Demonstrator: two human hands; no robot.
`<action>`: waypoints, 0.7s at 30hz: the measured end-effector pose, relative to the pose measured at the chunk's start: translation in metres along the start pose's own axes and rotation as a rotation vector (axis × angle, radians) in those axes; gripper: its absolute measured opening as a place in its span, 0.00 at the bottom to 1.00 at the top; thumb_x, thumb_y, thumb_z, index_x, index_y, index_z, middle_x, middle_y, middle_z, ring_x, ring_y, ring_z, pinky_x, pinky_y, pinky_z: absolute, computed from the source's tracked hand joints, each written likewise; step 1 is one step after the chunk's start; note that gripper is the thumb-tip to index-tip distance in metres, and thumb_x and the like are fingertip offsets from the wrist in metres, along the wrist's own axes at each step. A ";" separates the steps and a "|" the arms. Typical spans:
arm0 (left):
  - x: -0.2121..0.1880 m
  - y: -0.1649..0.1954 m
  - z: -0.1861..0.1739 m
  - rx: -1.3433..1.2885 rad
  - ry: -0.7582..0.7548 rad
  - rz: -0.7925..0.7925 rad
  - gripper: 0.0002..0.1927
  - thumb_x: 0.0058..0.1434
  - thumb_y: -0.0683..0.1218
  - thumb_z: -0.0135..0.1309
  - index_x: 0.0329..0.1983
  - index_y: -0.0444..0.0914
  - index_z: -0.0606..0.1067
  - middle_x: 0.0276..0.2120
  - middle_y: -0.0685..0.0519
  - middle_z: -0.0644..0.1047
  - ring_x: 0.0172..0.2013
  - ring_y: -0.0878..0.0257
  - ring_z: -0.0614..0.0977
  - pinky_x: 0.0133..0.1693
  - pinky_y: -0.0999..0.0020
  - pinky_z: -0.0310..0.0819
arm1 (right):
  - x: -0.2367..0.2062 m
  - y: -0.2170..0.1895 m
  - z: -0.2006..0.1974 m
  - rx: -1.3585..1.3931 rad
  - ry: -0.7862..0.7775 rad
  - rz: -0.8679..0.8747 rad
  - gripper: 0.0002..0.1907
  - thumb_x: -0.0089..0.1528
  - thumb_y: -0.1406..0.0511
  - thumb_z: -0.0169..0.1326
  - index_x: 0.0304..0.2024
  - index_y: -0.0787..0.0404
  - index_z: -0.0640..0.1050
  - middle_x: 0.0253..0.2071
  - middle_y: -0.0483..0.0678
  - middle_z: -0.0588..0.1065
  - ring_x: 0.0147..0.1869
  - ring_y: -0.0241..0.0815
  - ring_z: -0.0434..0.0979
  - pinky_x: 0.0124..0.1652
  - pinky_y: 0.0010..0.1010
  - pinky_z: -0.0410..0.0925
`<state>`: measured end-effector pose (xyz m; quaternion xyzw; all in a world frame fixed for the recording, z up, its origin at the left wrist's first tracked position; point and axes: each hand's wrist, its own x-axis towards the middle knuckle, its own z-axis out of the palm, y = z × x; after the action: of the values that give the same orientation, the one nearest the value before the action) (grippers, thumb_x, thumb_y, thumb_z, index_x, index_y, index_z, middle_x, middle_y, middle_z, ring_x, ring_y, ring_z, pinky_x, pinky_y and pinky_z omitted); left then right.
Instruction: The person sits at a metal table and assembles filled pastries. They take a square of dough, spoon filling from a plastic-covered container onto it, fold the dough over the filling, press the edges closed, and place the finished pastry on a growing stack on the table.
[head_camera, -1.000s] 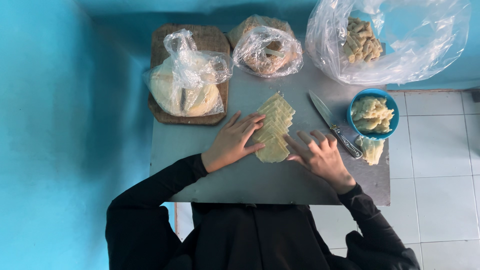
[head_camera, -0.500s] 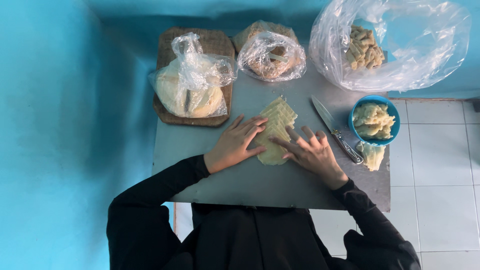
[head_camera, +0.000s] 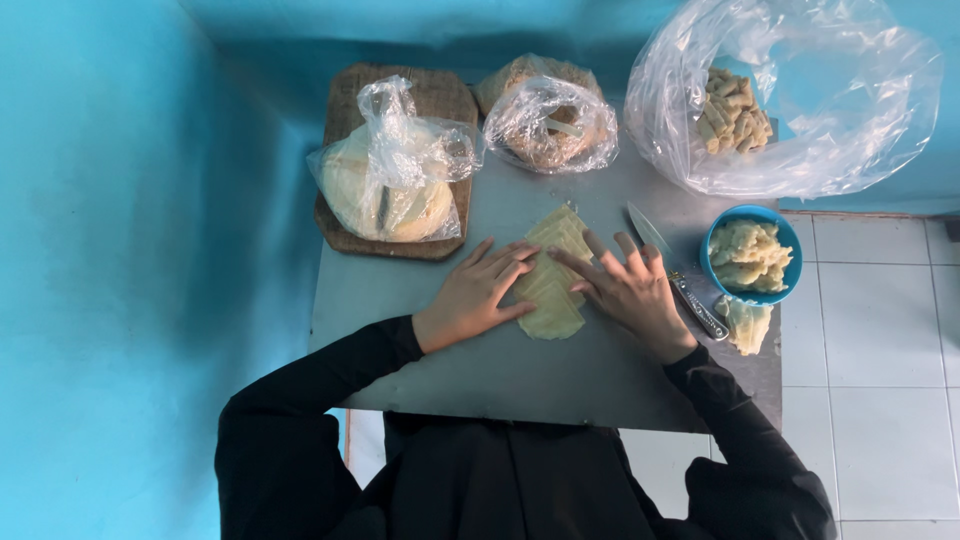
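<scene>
A row of thin pale yellow wrapper sheets (head_camera: 553, 262), fanned and overlapping, lies on the grey metal table (head_camera: 500, 360). My left hand (head_camera: 478, 293) rests flat on the sheets' left edge, fingers spread. My right hand (head_camera: 627, 288) lies flat on their right edge, fingers apart and pointing up-left. Neither hand grips anything. Both arms wear black sleeves.
A knife (head_camera: 672, 268) lies right of my right hand. A blue bowl of pale filling (head_camera: 752, 254) stands at the right edge, a loose lump (head_camera: 747, 324) below it. Behind are a wooden board (head_camera: 440, 100) with bagged round dough, a bagged mound (head_camera: 547, 122), and a large clear bag of rolls (head_camera: 790, 100).
Both hands slid slightly along the fanned sheets, pressing them flatter; the fan looks more closed up. The view shifted a little.
</scene>
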<state>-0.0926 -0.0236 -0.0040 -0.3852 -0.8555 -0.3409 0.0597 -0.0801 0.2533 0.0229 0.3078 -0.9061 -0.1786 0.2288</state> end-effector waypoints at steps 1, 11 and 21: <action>0.000 0.000 0.000 0.000 -0.001 0.002 0.26 0.64 0.58 0.59 0.55 0.35 0.73 0.68 0.52 0.68 0.69 0.55 0.68 0.69 0.45 0.58 | 0.001 0.000 0.000 -0.002 -0.008 0.006 0.32 0.68 0.40 0.45 0.74 0.24 0.61 0.69 0.41 0.61 0.65 0.45 0.63 0.54 0.40 0.67; -0.001 -0.001 0.001 0.002 -0.025 -0.009 0.26 0.64 0.59 0.59 0.55 0.35 0.73 0.69 0.52 0.68 0.70 0.55 0.68 0.69 0.45 0.57 | 0.019 0.011 0.009 0.024 -0.079 0.058 0.30 0.69 0.45 0.47 0.74 0.27 0.62 0.67 0.43 0.64 0.65 0.48 0.65 0.55 0.40 0.65; 0.000 0.000 0.000 -0.002 -0.030 -0.010 0.26 0.65 0.59 0.57 0.55 0.35 0.73 0.69 0.52 0.67 0.70 0.56 0.67 0.69 0.46 0.56 | 0.037 0.021 0.025 0.008 -0.075 0.102 0.28 0.71 0.46 0.47 0.74 0.28 0.65 0.66 0.42 0.64 0.64 0.47 0.64 0.57 0.41 0.64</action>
<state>-0.0924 -0.0230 -0.0041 -0.3860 -0.8579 -0.3362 0.0444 -0.1292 0.2500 0.0231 0.2551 -0.9292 -0.1746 0.2026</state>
